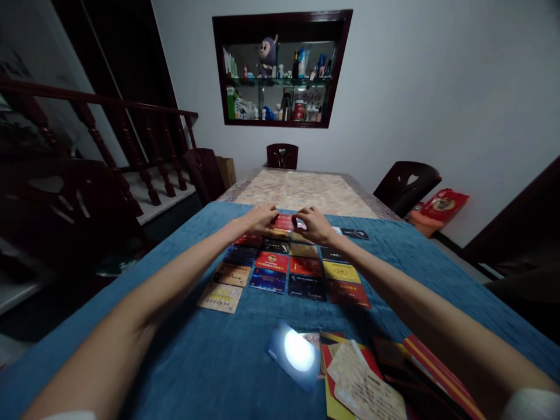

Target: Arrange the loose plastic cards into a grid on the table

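Both my arms reach forward over a blue cloth (175, 361) on a table. My left hand (259, 218) and my right hand (314, 224) meet at the far end of a grid of cards (289, 265) laid face up in rows. Between the two hands lies a red card (284, 221), touched by the fingers of both; whether either hand grips it I cannot tell. A dark card (355, 234) lies alone to the right of my right hand.
A loose pile of cards (359, 379) lies near me on the cloth, one glossy blue card (294, 353) reflecting a light. Dark wooden chairs (406, 184) stand around the table. A patterned tablecloth (301, 189) covers the far half. A wall niche (280, 70) holds bottles.
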Motion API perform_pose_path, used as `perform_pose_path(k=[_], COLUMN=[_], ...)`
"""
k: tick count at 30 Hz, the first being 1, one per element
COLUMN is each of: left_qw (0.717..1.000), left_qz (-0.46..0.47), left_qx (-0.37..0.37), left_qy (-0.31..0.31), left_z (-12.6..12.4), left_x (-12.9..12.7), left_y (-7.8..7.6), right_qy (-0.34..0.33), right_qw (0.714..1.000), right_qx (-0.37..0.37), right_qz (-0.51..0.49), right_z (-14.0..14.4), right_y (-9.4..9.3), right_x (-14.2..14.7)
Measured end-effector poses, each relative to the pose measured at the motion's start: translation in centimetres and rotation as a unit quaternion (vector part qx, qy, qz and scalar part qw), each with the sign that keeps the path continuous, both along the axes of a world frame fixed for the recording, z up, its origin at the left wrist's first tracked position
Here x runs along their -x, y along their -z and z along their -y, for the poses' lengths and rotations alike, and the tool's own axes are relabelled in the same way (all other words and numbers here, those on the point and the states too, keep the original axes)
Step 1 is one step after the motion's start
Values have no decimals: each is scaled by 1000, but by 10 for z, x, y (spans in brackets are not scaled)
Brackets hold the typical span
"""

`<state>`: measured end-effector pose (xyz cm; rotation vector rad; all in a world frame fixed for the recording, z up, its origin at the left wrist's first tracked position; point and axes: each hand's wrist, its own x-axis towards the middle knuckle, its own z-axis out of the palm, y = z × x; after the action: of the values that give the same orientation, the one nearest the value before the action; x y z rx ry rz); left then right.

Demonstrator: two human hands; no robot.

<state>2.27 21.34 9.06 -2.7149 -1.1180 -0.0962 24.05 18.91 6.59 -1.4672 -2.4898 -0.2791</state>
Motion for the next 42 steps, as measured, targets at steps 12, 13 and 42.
perform_pose_path(k=[12,13,42], left_qw=[994,994,987], left_qz=[-48,-49,-71], left_qx=[45,49,96], left_qy=[-85,-88,-105], left_z=[-47,-49,-78], left_x=[-7,-8,-15], left_y=[18,19,38], right_qy=[36,39,66], right_qw=[999,998,992], right_qx=[38,43,106], right_qz=[8,9,31], right_z=[-52,-55,-81], right_y=[23,25,44], right_x=[13,14,15])
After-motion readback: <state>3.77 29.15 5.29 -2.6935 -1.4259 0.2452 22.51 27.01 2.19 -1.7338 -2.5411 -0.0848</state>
